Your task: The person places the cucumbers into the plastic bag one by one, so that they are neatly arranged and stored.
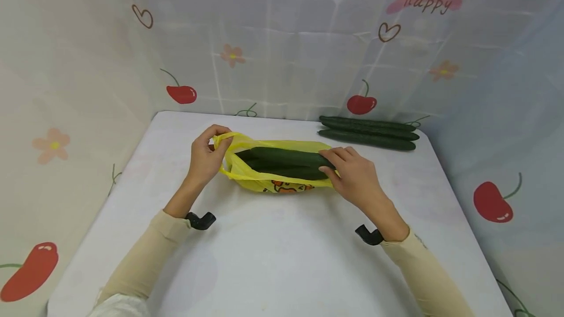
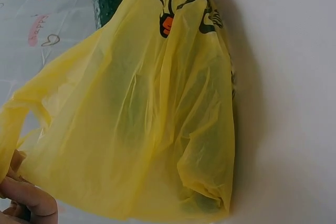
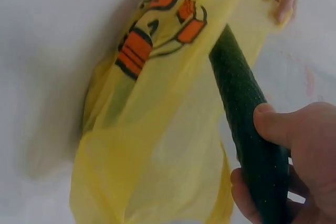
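Observation:
A yellow plastic bag [image 1: 246,180] with an orange and black print lies on its side on the table, its mouth spread wide. My left hand [image 1: 207,156] pinches the bag's handle at the left end. With thumb and fingers my right hand [image 1: 354,175] grips one end of a dark green cucumber [image 3: 241,93], whose far end points into the bag's mouth. Dark green shows beneath this cucumber inside the bag in the head view, and greenish shapes show through the plastic [image 2: 199,145] in the left wrist view.
Three more cucumbers [image 1: 367,136] lie side by side at the table's back right corner. The table [image 1: 273,253] has a white top. Printed curtains [image 1: 291,62] with cherries and flowers hang behind it and at both sides.

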The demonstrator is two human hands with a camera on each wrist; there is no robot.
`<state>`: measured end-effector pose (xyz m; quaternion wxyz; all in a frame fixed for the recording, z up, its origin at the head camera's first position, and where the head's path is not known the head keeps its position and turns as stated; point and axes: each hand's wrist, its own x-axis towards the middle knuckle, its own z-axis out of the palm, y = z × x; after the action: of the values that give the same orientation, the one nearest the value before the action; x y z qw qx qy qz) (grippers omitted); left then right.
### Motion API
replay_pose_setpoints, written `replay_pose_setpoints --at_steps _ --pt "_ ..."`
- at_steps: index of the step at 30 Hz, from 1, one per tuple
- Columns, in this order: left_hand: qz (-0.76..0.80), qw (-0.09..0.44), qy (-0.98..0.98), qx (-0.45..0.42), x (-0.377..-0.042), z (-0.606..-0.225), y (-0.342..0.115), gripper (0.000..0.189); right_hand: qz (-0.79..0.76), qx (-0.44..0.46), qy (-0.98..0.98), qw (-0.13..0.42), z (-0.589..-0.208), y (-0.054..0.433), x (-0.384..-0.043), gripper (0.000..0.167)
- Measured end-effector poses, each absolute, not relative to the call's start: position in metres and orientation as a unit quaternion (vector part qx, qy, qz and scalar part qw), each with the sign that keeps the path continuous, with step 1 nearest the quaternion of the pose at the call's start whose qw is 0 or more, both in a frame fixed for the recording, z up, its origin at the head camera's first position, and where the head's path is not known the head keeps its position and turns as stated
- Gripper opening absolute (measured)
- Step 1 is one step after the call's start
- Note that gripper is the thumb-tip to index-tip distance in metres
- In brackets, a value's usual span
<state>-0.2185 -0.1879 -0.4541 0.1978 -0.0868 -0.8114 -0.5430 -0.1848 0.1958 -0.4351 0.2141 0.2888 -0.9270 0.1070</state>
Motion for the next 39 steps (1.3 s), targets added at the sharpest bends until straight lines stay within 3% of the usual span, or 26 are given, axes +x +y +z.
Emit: replay_pose_setpoints --at_steps 6,18,26,32,39 --pt "-0.544 0.196 -0.812 -0.082 -0.218 -0.456 -0.188 0.01 0.119 0.297 -0.926 0.198 -0.45 0.167 -0.189 0.04" --pt "-0.551 0.211 -0.802 -0.097 -0.217 -0.454 -0.189 0.009 0.201 0.226 -0.951 0.06 -0.477 0.144 -0.208 0.043" --pt "-0.543 0.218 -0.805 -0.095 -0.218 -0.447 -0.187 0.009 0.162 0.269 -0.946 0.083 -0.478 0.146 -0.229 0.041" --pt "-0.543 0.214 -0.807 -0.089 -0.216 -0.452 -0.189 0.009 0.124 0.251 -0.958 0.069 -0.476 0.143 -0.244 0.039" --pt "-0.542 0.216 -0.805 -0.107 -0.215 -0.452 -0.192 0.009 0.125 0.243 -0.957 0.101 -0.489 0.141 -0.257 0.035"
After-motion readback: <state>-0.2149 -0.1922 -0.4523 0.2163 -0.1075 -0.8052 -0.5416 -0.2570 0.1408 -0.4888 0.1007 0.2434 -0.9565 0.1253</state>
